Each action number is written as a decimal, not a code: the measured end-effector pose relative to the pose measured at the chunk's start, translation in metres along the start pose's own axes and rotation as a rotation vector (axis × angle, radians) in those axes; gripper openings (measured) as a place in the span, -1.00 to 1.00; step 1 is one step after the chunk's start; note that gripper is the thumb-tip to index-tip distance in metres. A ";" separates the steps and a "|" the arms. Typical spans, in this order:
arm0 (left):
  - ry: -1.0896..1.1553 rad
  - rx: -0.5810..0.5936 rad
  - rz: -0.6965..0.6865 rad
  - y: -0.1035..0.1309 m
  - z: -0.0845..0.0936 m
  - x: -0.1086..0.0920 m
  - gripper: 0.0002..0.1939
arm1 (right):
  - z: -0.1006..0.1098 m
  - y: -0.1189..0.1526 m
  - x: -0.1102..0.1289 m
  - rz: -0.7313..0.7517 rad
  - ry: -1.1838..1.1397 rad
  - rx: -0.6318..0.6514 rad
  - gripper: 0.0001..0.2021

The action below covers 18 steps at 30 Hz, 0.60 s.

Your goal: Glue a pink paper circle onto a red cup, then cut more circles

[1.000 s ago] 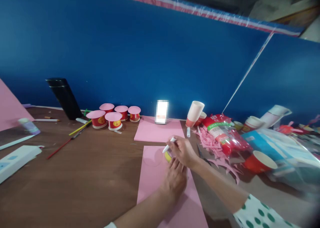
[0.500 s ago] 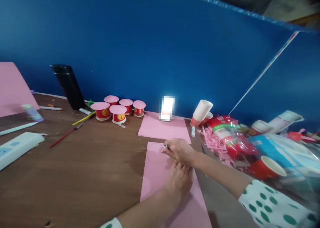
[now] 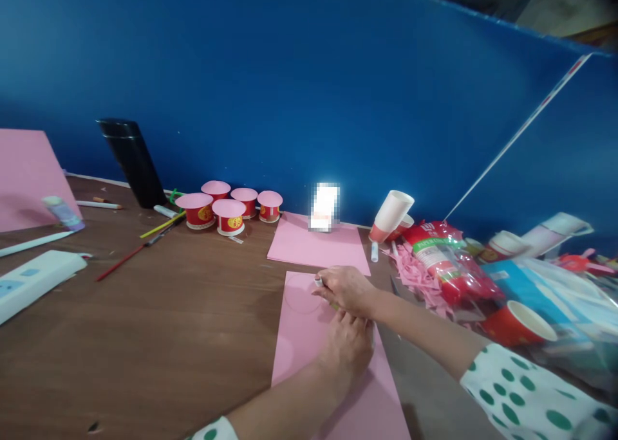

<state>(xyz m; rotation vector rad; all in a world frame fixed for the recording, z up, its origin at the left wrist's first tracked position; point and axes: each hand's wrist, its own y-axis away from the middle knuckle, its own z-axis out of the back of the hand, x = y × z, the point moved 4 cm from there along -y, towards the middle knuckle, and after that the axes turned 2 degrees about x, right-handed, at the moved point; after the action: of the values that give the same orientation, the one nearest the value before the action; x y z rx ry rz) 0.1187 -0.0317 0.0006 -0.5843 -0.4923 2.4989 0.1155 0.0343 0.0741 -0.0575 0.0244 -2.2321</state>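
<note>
A pink sheet point(image 3: 297, 356) lies on the brown table, with a faint round outline near its far left corner. Over the sheet, my right hand point(image 3: 347, 291) is closed around a thin pen-like tool, whose pale end shows by the thumb and index finger. My left hand point(image 3: 350, 343) is just below it on the sheet, fingers curled and pressed together against the underside of my right hand. What the left fingers hold, if anything, is hidden; a bit of green shows between the two hands. A second pink stack point(image 3: 318, 244) lies beyond.
Several red cups with pink discs point(image 3: 229, 218) stand at the back left, near a black bottle point(image 3: 132, 163). A white power strip point(image 3: 38, 282) lies left. Right are white cups point(image 3: 392, 213), a red bag point(image 3: 447, 263), pink shreds and an orange-red cup point(image 3: 519, 323).
The view has shifted slightly. Both hands keep nearly the same place and grip over the pink sheet.
</note>
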 end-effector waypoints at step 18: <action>-0.139 -0.097 -0.120 0.002 -0.002 0.000 -0.58 | -0.002 -0.021 -0.019 -0.023 0.012 -0.038 -0.62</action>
<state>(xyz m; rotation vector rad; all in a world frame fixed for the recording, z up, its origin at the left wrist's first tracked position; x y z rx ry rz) 0.1193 -0.0329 -0.0018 -0.4066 -0.6841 2.4217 0.1103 0.0625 0.0719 -0.0660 0.0730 -2.2551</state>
